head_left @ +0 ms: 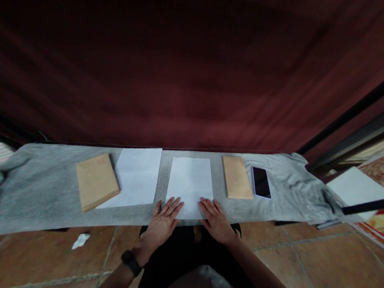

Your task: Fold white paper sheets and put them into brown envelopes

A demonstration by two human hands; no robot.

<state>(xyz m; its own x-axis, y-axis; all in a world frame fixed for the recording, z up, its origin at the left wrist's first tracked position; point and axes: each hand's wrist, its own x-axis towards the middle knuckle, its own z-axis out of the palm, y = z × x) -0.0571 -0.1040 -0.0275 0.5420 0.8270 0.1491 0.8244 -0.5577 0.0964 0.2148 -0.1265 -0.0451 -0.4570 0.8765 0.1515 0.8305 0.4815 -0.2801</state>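
A white sheet of paper (pixel 190 179) lies flat on the grey cloth in front of me. My left hand (pixel 163 224) rests open on its near left corner, fingers stretched out. On the near right corner, my right hand (pixel 217 222) lies with its fingers extended too. Left of the sheet is more white paper (pixel 138 175), partly under a stack of brown envelopes (pixel 96 181). To the right sits a single brown envelope or a thin pile of them (pixel 238 178); which one I cannot tell.
A phone (pixel 261 183) with a dark screen lies at the right on the grey cloth (pixel 47 189). A dark red curtain (pixel 197 81) hangs behind the narrow surface. Crumpled white tissue (pixel 81 240) is on the tiled floor (pixel 319 267). A white board-like sheet (pixel 359 190) stands far right.
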